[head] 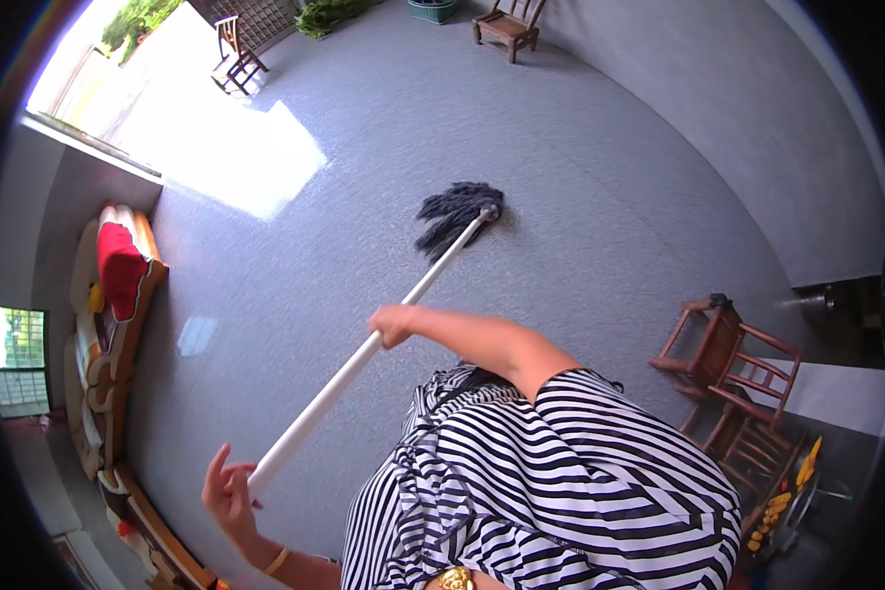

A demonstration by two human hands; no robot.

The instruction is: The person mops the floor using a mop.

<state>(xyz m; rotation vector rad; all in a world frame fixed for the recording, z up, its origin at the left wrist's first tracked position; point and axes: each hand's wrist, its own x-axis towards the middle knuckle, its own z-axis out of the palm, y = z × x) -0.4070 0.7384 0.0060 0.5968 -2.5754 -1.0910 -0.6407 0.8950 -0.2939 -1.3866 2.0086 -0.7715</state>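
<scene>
A string mop [459, 210] with dark grey strands rests on the grey floor [324, 258], its strands fanned to the left. From its head a white handle [324, 394] slants down towards the lower left. My right hand [394, 325] is wrapped around the handle's middle, the arm reaching across my body. At the handle's upper end is my left hand [230, 493]; the end sits between thumb and fingers, and one finger sticks out. The left wrist bears a band [278, 560].
To the left stand wooden-framed sofas [107, 339] with a red cloth [122, 269]. Wooden chairs [715, 346] crowd the right, near a tray of yellow items [771, 520]. A chair [236, 59], a low chair [507, 29] and a green basket [434, 10] stand farther off, with sunlight through a doorway [110, 96].
</scene>
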